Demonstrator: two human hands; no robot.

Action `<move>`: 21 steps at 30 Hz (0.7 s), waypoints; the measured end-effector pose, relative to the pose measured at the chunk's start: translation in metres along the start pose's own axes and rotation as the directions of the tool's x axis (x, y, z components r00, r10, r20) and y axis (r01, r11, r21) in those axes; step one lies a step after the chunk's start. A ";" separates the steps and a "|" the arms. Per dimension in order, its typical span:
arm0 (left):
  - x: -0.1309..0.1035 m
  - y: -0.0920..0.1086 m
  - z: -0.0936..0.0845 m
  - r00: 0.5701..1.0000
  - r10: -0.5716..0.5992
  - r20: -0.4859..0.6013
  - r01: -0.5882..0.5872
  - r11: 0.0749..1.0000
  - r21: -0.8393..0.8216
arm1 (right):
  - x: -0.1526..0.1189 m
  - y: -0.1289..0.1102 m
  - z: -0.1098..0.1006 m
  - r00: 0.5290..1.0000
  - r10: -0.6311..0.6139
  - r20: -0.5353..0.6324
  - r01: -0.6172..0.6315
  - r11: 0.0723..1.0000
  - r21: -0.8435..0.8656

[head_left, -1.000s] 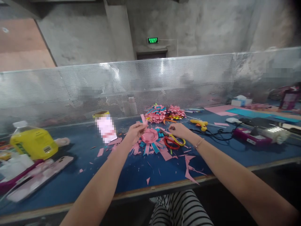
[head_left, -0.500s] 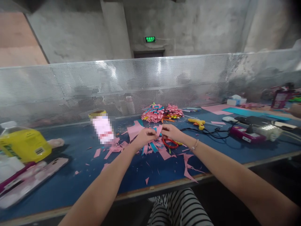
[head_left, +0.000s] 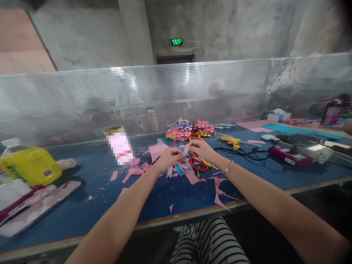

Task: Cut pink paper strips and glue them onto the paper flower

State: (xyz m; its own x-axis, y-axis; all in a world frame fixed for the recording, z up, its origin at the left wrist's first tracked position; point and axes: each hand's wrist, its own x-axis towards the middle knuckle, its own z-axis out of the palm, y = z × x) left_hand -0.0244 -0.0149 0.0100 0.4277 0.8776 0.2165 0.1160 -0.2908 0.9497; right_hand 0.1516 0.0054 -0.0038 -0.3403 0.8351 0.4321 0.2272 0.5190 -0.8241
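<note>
Over the middle of the table, my left hand [head_left: 172,157] and my right hand [head_left: 202,149] come close together with fingers pinched. Between them is a small pink paper strip [head_left: 186,149], with bits of blue paper just behind and below it. My fingertips partly hide how the strip is gripped. Under my right hand lie red-handled scissors [head_left: 199,168]; their blades cannot be made out. Pink and blue cut paper pieces [head_left: 180,169] spread below my hands. Beyond them sit two bunches of layered paper, a pink and blue bunch [head_left: 179,129] and a mostly pink bunch [head_left: 204,128].
A perforated metal screen [head_left: 178,91] runs along the table's back. On the right are a yellow glue gun [head_left: 232,142], black cables, and a purple power strip [head_left: 288,156]. At left stand a yellow-liquid bottle [head_left: 33,165] and a phone [head_left: 63,190]. A yellow tape roll [head_left: 114,129] is behind a blurred patch.
The view has shifted slightly. My hands stay at almost the same spot, fingers still pinched at the pink paper, with the strip showing a little more upright between them.
</note>
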 end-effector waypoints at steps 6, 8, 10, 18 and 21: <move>0.004 -0.007 -0.003 0.999 0.020 -0.046 -0.025 0.993 -0.113 | -0.001 -0.005 0.001 1.000 0.009 0.021 -0.010 0.998 0.068; 0.004 -0.008 -0.003 0.998 0.027 -0.057 -0.034 0.992 -0.123 | -0.001 -0.007 0.001 1.000 0.004 0.024 -0.006 0.996 0.085; 0.004 -0.007 -0.003 0.998 0.030 -0.063 -0.038 0.991 -0.131 | -0.001 -0.008 -0.001 1.000 0.009 0.018 -0.011 0.996 0.088; 0.004 -0.009 -0.005 0.996 0.020 -0.091 -0.033 0.989 -0.144 | 0.001 -0.007 -0.007 0.998 -0.020 0.066 0.027 0.994 -0.108; 0.006 -0.011 -0.009 0.986 0.019 -0.164 -0.039 0.993 -0.116 | 0.003 -0.004 -0.030 0.997 -0.069 -0.044 0.037 0.863 -0.503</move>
State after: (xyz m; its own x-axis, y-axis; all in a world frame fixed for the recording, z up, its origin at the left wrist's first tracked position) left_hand -0.0314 -0.0030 0.0032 0.2771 0.9224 0.2689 -0.0050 -0.2785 0.9604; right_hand 0.1768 0.0107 0.0118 -0.3146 0.8046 0.5036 0.6425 0.5710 -0.5110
